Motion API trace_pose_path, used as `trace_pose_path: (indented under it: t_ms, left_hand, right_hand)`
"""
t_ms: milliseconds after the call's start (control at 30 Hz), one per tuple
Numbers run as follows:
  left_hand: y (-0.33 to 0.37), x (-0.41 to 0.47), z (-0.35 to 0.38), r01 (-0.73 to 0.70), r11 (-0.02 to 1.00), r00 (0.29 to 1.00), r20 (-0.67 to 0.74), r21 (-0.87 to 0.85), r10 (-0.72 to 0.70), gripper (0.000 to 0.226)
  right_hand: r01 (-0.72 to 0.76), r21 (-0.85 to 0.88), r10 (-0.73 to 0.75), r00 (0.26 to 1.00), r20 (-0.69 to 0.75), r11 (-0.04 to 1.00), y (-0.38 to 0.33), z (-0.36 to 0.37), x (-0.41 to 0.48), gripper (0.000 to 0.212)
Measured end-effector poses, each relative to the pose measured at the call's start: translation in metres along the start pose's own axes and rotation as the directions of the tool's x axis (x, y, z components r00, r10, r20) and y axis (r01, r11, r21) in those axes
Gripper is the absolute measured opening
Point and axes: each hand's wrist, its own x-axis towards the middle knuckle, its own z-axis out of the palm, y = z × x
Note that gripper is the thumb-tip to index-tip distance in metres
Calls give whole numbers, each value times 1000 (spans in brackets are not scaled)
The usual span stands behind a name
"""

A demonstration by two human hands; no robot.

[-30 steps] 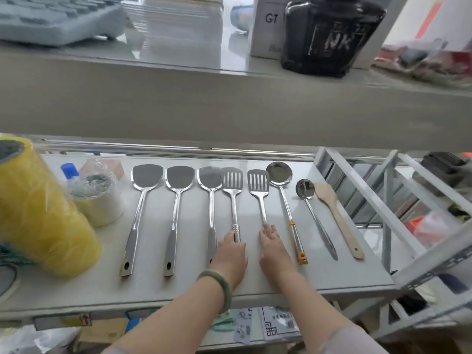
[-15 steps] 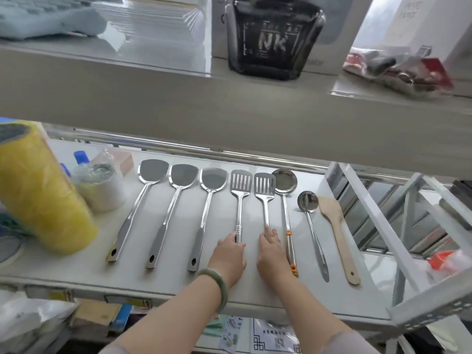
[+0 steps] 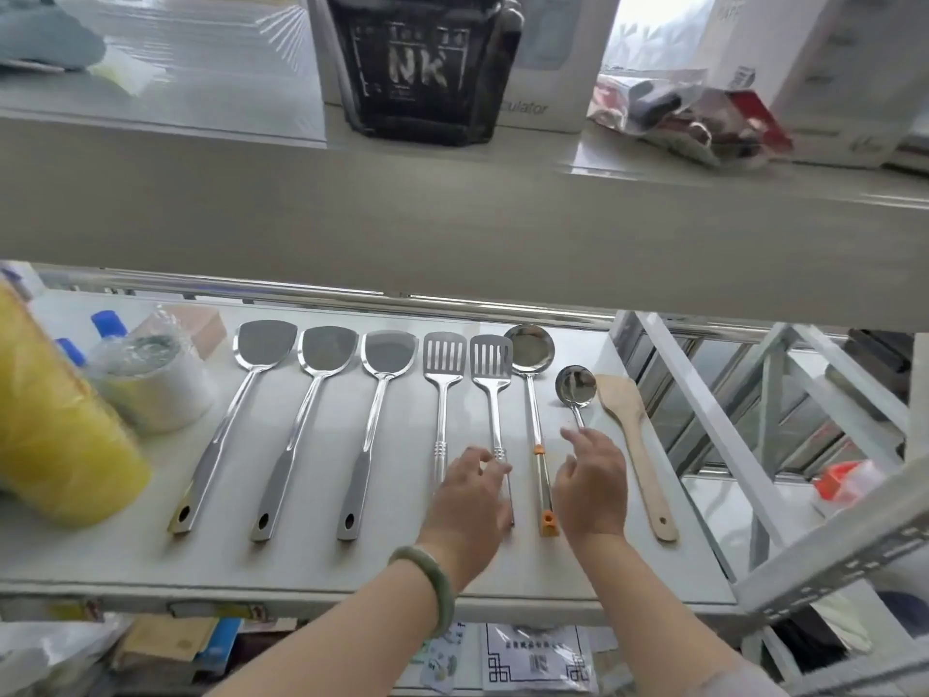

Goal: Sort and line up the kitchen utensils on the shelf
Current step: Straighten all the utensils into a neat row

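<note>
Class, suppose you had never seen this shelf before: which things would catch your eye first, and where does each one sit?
First, the row of steel utensils lined up across the shelf: three solid spatulas, two slotted turners, two ladles and a wooden spatula at the right end. Next, the two bare hands, left hand and right hand, flanking the orange-tipped ladle handle. A big yellow roll fills the left edge.

You've got a matt, smooth white shelf (image 3: 125, 555). On it: 3 solid spatulas (image 3: 265, 344), 2 slotted turners (image 3: 444, 357), big ladle (image 3: 529, 347) & small ladle (image 3: 576, 385), all polished steel w/ mirror gloss. Big ladle's handle carries orange plastic trim (image 3: 547, 524). Rightmost spatula (image 3: 634, 435) is pale bare wood, matt. Yellow roll (image 3: 55, 435) & white roll (image 3: 151, 389) sit in shiny clear plastic wrap. Your left wrist wears a smooth, glossy green bangle (image 3: 432, 581).
</note>
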Motion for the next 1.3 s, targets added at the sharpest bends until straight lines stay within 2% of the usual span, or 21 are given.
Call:
trace_pose_path:
  t_ms: [67, 100, 200, 400, 800, 1167, 1233, 1300]
  left_hand:
    - [23, 2, 8, -4, 998, 998, 65, -56, 7, 44]
    - [33, 3, 13, 23, 997, 994, 106, -72, -16, 45]
    - [52, 12, 26, 141, 987, 974, 188, -72, -125, 50]
    - [63, 29, 40, 247, 969, 944, 228, -15, -237, 53]
    - [95, 26, 68, 272, 956, 947, 205, -107, -247, 59]
    - [98, 21, 70, 267, 960, 953, 172, -81, -250, 57]
    - [96, 21, 69, 262, 961, 954, 173, -85, -245, 57]
    - [95, 19, 69, 250, 964, 955, 189, -91, -230, 62]
  right_hand:
    - [-183, -135, 201, 970, 136, 974, 25, -11, 5, 35]
    - [-218, -201, 259, 944, 206, 955, 34, -13, 5, 35]
    - [-221, -255, 297, 902, 315, 941, 48, -17, 4, 35]
    - [-192, -241, 266, 906, 328, 951, 61, -22, 8, 32]
    - [-193, -192, 249, 910, 332, 962, 79, -32, 11, 28]
    - [-85, -222, 160, 924, 348, 971, 79, -33, -4, 27]
    - [-92, -174, 143, 942, 305, 980, 79, -35, -5, 27]
    - [-100, -113, 121, 973, 195, 989, 85, -38, -2, 31]
